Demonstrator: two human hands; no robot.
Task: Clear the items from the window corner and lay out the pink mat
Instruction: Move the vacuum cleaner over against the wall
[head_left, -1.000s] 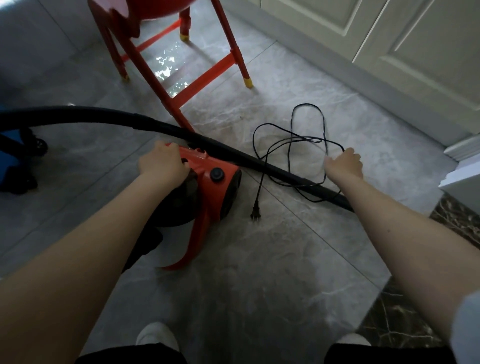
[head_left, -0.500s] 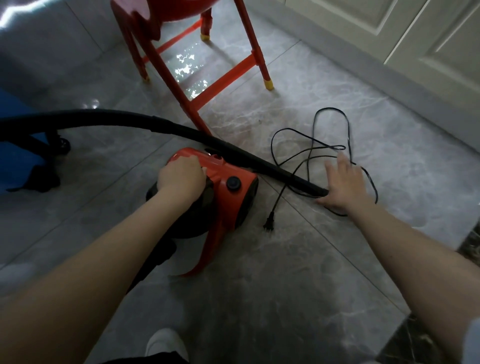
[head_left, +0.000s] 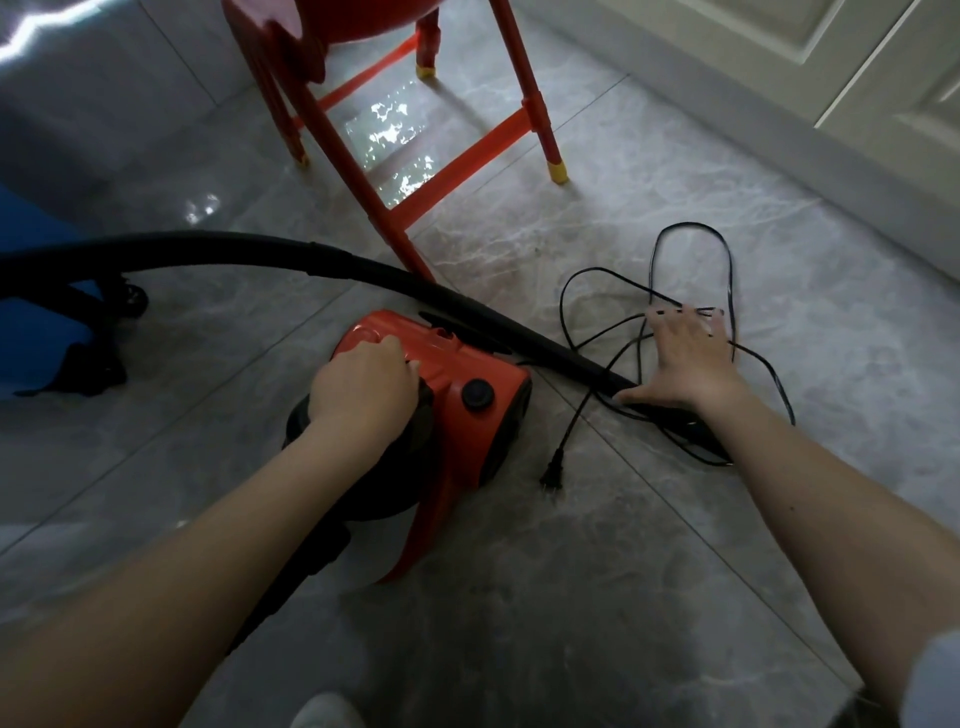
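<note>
Red vacuum (head_left: 457, 395) sits under your left hand (head_left: 363, 387), curled on top to steady it; your right hand (head_left: 685, 364), fingers spread, holds nothing and presses the cord (head_left: 597, 332), likely to gather it.

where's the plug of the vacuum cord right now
In the head view the plug lies loose on the floor tiles, just right of the red vacuum cleaner and nearer the person than the right hand.

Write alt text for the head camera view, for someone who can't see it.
A person's left hand grips a red vacuum cleaner on a grey tiled floor, while the right hand lies spread over its loose black cord. A red chair stands behind.
</note>
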